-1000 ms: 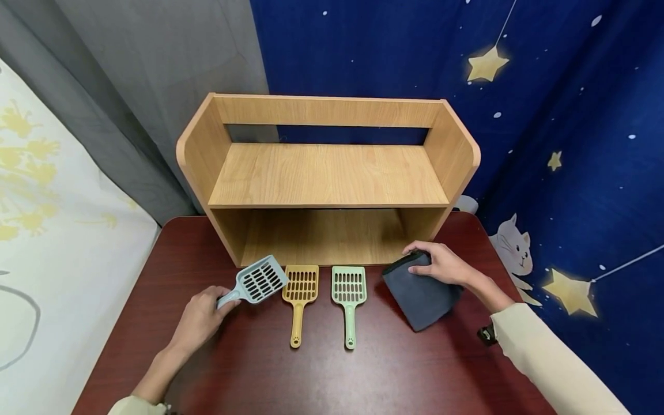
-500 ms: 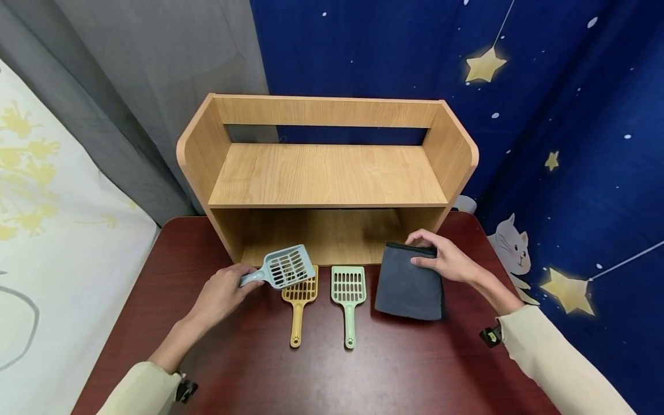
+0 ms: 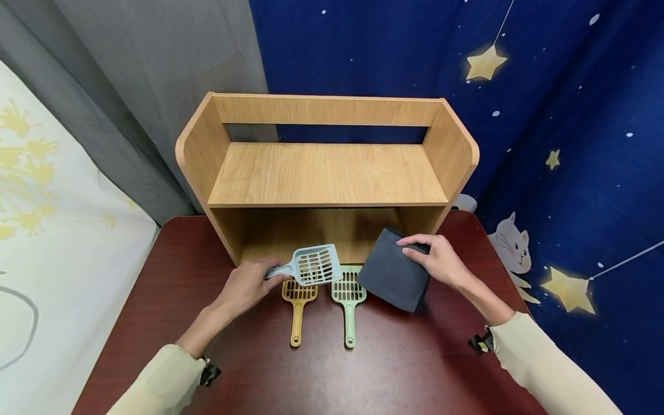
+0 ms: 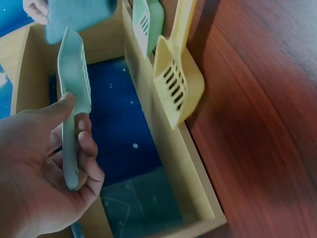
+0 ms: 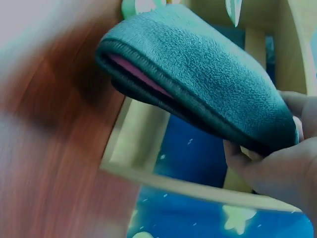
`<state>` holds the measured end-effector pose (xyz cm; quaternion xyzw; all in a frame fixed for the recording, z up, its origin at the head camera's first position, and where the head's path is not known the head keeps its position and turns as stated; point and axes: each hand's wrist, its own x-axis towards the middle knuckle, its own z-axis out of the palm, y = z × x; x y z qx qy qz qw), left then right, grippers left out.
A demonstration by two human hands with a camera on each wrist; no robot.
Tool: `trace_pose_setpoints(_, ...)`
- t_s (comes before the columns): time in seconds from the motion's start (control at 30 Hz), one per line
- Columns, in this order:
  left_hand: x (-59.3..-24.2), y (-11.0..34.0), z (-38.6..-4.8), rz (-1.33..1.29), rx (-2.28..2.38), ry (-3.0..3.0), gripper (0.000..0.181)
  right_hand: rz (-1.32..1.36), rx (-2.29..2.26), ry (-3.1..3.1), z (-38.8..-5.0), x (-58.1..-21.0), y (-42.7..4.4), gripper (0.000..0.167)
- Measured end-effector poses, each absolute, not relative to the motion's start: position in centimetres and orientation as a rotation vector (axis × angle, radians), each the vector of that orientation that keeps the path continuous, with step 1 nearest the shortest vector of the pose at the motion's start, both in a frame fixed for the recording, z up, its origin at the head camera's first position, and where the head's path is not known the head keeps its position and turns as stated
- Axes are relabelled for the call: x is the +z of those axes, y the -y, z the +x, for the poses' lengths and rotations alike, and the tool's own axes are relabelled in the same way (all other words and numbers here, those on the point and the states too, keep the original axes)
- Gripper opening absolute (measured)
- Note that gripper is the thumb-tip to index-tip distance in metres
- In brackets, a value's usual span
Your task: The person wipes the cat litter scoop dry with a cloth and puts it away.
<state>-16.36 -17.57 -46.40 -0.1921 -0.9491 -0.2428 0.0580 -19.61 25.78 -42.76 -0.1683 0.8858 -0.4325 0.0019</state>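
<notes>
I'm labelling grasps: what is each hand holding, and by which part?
The left hand holds the blue scoop by its handle; the right hand grips the folded dark cloth at its upper edge in the head view.

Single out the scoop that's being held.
The light blue scoop: the left hand holds its handle; no hand touches the yellow scoop or green scoop.

Cream left sleeve (image 3: 158, 383) at half past seven, cream right sleeve (image 3: 544, 362) at four; a small black left wrist device (image 3: 210, 373) and right wrist device (image 3: 480, 343) at the cuffs.
</notes>
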Motion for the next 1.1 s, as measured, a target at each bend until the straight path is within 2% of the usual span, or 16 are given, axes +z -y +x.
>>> trace_pose_setpoints(0.27, -46.3, 15.6, -16.9, -0.669, -0.765, 2.821, 0.019, -0.546, -1.318, -3.011, -19.0, -41.2, -23.0, 0.026)
trace_pose_setpoints(0.53, -46.4, 13.8, -17.4, -0.700, -0.817, 2.778, 0.022, -0.845, -1.299, -3.061, -18.5, -40.5, -19.6, 0.042)
trace_pose_setpoints(0.67, -46.4, 12.7, -17.5, -0.709, -0.837, 2.794, 0.024, -0.922, -1.296, -3.058, -18.3, -40.9, -17.1, 0.042)
trace_pose_setpoints(0.87, -46.4, 10.6, -17.6, -0.760, -0.868, 2.787, 0.022, -0.894, -1.246, -3.026, -18.1, -42.3, -13.4, 0.039)
trace_pose_setpoints(1.1, -46.6, 9.2, -17.5, -0.787, -0.889, 2.794, 0.020, -0.889, -1.319, -2.984, -18.0, -43.2, -11.8, 0.036)
